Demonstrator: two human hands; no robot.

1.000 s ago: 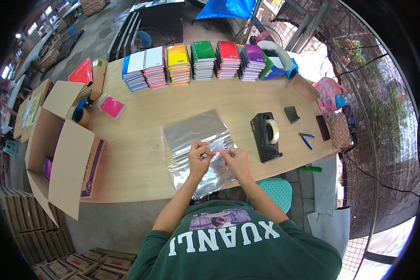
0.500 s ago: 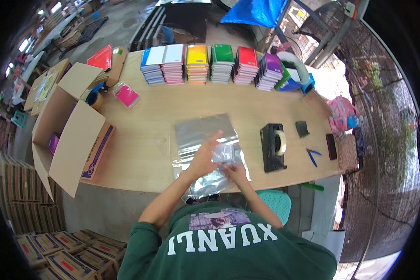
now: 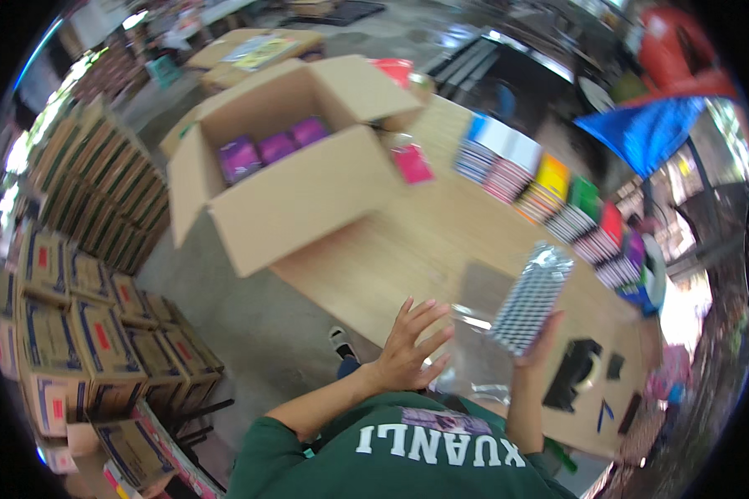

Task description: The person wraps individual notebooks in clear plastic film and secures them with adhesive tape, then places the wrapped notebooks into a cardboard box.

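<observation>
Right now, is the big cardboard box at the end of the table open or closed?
Open. The cardboard box has its flaps spread outward, and purple packs show inside it.

Wrapped pack (image 3: pixel 531 298) in the right hand (image 3: pixel 541 341): glossy clear plastic film over a black-and-white patterned cover, probably paper. The table (image 3: pixel 408 249) is pale, matt wood with a smooth top, and the clear bags (image 3: pixel 474 366) on it by the left hand (image 3: pixel 409 345) are shiny thin plastic. Open box (image 3: pixel 295 187) is plain matt brown cardboard; the tape dispenser (image 3: pixel 576 374) looks like black plastic, blurred.
</observation>
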